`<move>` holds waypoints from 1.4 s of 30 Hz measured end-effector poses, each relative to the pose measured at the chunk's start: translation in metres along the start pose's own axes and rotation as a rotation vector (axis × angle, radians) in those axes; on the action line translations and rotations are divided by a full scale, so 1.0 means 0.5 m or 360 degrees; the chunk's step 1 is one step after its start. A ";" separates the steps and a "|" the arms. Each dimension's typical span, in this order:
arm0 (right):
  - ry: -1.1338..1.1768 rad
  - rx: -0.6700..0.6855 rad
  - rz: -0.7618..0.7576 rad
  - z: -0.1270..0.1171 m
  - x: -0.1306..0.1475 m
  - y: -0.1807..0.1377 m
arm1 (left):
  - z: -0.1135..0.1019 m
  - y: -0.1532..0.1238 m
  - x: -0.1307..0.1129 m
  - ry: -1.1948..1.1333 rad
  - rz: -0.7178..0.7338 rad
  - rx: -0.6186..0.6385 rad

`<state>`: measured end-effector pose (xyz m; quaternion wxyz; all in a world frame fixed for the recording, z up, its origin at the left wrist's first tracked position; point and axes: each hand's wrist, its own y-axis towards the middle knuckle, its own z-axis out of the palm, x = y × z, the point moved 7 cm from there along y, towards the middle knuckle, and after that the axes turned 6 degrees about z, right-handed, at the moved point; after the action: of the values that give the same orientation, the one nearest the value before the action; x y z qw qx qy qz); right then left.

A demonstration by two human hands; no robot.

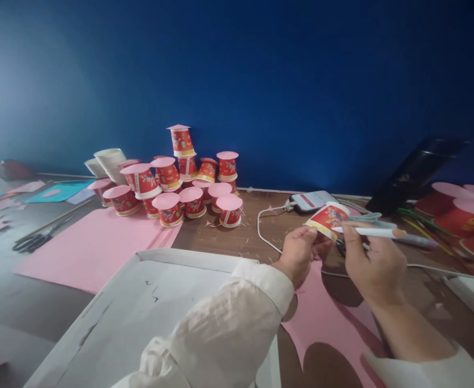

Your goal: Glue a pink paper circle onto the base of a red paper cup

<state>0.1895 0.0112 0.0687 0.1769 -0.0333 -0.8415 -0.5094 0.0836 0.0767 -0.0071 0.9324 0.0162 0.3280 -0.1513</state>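
My left hand (299, 252) is closed on the lower edge of a red printed paper cup (326, 216) with a pale yellow rim. The cup is held tilted, above the table. A slim white pen (372, 232) is pinched in the fingers of my right hand (378, 264). Its tip points left and reaches the cup's rim; whether it touches cannot be made out. Below both hands lies a pink paper sheet (321, 307) with rounded pieces cut from its edges.
Red cups (194, 202) topped with pink discs stand stacked at the back. A white box lid (156, 312) lies under my left sleeve. Around are pink sheets (95, 245), scissors (38, 240), white cups (109, 161), a cabled phone (311, 200) and a dark bottle (414, 172).
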 end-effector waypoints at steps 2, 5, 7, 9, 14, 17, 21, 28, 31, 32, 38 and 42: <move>0.0036 0.0053 -0.0017 0.002 0.003 0.001 | -0.001 0.000 0.000 0.0017 0.0000 -0.0011; 0.0018 0.0060 0.0024 0.002 0.000 0.000 | 0.000 0.000 -0.003 0.0041 0.0024 0.0024; -0.0009 0.0040 0.0052 0.001 -0.003 -0.001 | 0.001 0.000 -0.004 0.0032 0.0040 0.0049; 0.0019 0.0073 0.0051 0.005 -0.003 -0.002 | -0.001 0.000 -0.003 0.0030 0.0047 0.0044; 0.0053 0.0087 0.0048 0.002 0.001 0.000 | 0.000 0.002 -0.001 0.0084 0.0056 0.0088; 0.0103 0.0130 0.0040 0.000 0.007 0.002 | 0.000 0.003 0.001 0.0123 0.0077 0.0095; 0.0238 0.0109 0.0174 -0.010 0.004 0.008 | 0.007 0.002 -0.004 0.0151 0.0182 0.0137; 0.0429 0.0130 0.0122 -0.006 0.007 0.004 | 0.012 0.002 -0.008 0.0213 0.0269 0.0195; 0.0334 0.0151 0.0063 -0.002 0.016 0.002 | 0.012 0.003 -0.009 0.0239 0.0295 0.0205; 0.0291 0.0153 0.0061 -0.001 0.018 0.003 | 0.010 0.003 -0.009 0.0252 0.0293 0.0189; 0.0272 0.0190 0.0020 -0.002 0.023 0.007 | 0.010 -0.005 -0.012 0.0450 0.0316 0.0176; 0.0202 0.0173 0.0068 -0.004 0.016 0.006 | 0.002 -0.003 -0.008 0.0690 0.0381 0.0137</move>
<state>0.1834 0.0100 0.0747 0.2423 -0.0091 -0.8541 -0.4601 0.0811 0.0763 -0.0038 0.8499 0.1267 0.5093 -0.0465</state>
